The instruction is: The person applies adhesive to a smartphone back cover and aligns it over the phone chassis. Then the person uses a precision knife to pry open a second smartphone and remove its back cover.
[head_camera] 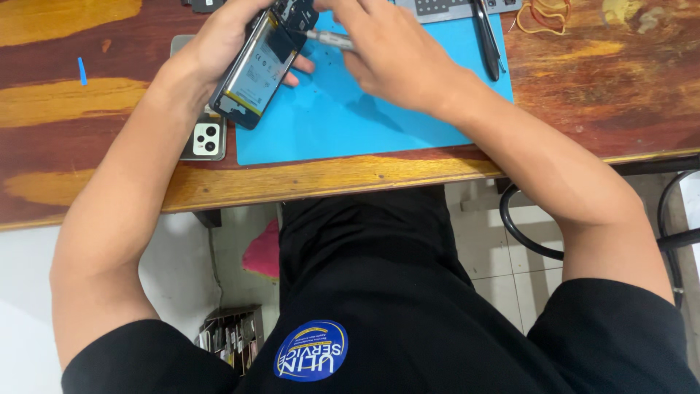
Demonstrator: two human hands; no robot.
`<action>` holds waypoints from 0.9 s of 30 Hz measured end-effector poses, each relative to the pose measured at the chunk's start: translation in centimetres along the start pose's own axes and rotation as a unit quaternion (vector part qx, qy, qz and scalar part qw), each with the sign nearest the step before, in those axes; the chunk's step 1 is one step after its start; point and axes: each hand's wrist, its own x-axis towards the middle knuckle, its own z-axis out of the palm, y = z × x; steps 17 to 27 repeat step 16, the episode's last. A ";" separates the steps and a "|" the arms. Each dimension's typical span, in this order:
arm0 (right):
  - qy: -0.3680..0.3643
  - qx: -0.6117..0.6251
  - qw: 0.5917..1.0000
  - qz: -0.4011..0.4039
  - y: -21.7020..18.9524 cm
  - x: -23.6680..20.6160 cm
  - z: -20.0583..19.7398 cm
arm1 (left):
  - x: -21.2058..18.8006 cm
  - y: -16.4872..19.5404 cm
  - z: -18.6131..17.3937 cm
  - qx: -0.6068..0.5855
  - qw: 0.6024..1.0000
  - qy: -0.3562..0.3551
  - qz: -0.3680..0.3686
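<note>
My left hand grips an opened smartphone with its back cover off, so the battery and dark circuit parts show. The phone is tilted above the left part of a blue work mat. My right hand holds a thin silver screwdriver whose tip points at the phone's upper end. Both forearms reach in from the bottom of the view.
A grey phone back cover with a camera block lies left of the mat, partly under my left arm. Black tweezers and a grey tool tray lie at the mat's far edge. Rubber bands rest on the wooden table.
</note>
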 end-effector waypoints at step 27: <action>-0.114 -0.038 0.989 0.087 2.7 0.4 -1.5 | 0.1 0.2 0.8 0.063 0.993 0.089 0.044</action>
